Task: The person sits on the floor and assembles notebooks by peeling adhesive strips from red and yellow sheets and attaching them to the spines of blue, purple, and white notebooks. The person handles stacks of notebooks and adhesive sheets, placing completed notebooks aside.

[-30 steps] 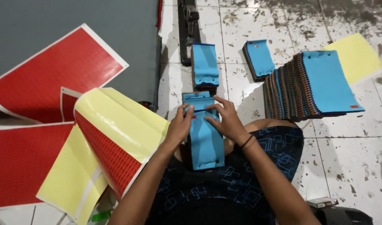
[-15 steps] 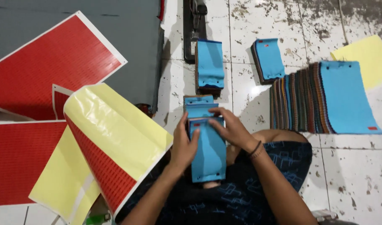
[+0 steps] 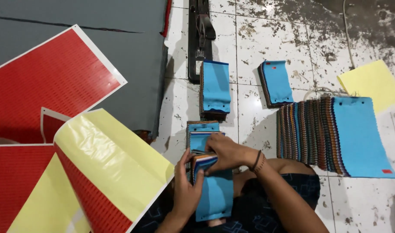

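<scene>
Blue cloth stack (image 3: 214, 196) lies on the person's lap, with its top end lifted up. It is a pile of cloth pieces in many colours, and the top piece is bright blue. The left hand (image 3: 186, 190) holds the left edge of the pile, with the thumb pressed on the blue top. The right hand (image 3: 225, 153) is curled over the top end and pinches a few pieces, bending them up so their striped edges show. Both hands are closed on the pile.

It looks like the person is flipping through the pieces, maybe to count them or line them up. The next move would need a soft grip, so the pieces stay even and do not slide apart.

Just past the hands sits a second small stack (image 3: 202, 131) on the floor. Two more blue-topped piles, the middle pile (image 3: 215, 90) and the far pile (image 3: 276, 83), lie farther off. A big fanned row of cloth (image 3: 335, 136) spreads out on the right, next to a yellow sheet (image 3: 370, 84).

The floor (image 3: 266, 39) is white tile, dirty and scuffed. On the left lie red sticker sheets (image 3: 46, 86) with yellow backing (image 3: 115, 164) peeled over, on a grey mat (image 3: 120, 39). A dark metal tool (image 3: 199, 30) lies at the top.
</scene>
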